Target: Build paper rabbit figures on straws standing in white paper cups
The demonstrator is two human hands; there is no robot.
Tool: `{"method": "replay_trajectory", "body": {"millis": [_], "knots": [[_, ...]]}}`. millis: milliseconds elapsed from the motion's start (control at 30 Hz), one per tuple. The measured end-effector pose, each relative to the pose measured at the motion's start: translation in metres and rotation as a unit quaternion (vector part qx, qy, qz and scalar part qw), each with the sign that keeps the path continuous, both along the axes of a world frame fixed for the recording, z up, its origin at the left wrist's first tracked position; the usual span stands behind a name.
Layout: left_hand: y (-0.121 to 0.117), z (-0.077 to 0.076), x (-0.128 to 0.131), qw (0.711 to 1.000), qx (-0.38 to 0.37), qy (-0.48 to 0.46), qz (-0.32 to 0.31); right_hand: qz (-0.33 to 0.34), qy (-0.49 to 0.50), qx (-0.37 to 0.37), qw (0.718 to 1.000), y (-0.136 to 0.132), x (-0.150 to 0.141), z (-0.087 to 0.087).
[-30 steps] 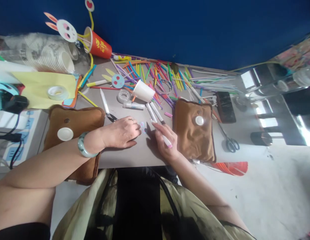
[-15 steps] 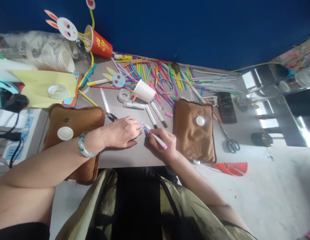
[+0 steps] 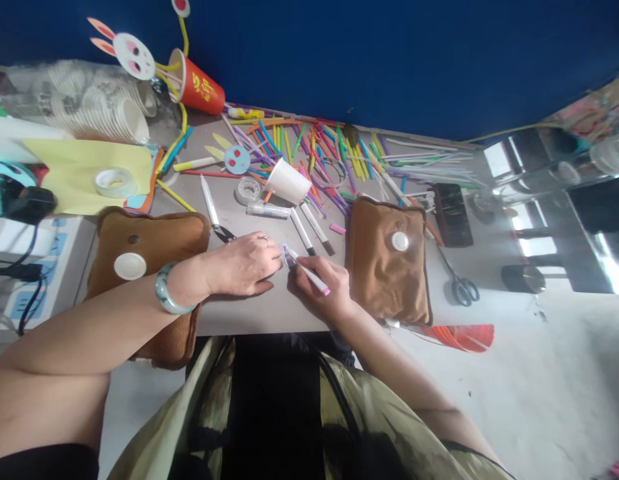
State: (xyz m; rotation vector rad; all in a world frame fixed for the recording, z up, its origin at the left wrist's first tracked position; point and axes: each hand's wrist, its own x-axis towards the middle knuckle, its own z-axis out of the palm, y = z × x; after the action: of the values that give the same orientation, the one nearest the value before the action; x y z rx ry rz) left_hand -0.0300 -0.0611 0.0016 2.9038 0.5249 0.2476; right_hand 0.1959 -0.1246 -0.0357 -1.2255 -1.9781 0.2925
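Observation:
My right hand [image 3: 325, 283] is closed round a white marker [image 3: 312, 273] with a pink end, its tip down on a small pale paper piece [image 3: 286, 257] with purple marks. From the other side, my left hand [image 3: 244, 263] curls its fingers, and the fingertips press the edge of that piece; much of it is hidden by both hands. Just beyond the hands lie two more markers [image 3: 302, 231], a pink cap [image 3: 338, 229] and a glue stick [image 3: 268, 211]. Black-handled pliers or scissors [image 3: 224, 234] show partly beside my left hand.
Brown plush hot-water bags flank the hands, one left [image 3: 154, 240] and one right [image 3: 384, 267]. Behind are a white paper cup [image 3: 288, 181], a tape roll [image 3: 248, 191] and many coloured pipe cleaners [image 3: 359, 160]. Scissors [image 3: 462, 287] lie far right; a red cup [image 3: 202, 87] stands back left.
The marker tip and my right hand have shifted slightly to the left and up over the paper piece. My left hand stays in place.

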Motion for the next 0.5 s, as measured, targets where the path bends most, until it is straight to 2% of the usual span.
{"method": "replay_trajectory", "body": {"millis": [500], "knots": [[0.0,0.0014,-0.0007,1.0,0.007,0.017,-0.002,-0.026,-0.005,0.018,0.999,-0.0004,-0.001,-0.0007]]}}
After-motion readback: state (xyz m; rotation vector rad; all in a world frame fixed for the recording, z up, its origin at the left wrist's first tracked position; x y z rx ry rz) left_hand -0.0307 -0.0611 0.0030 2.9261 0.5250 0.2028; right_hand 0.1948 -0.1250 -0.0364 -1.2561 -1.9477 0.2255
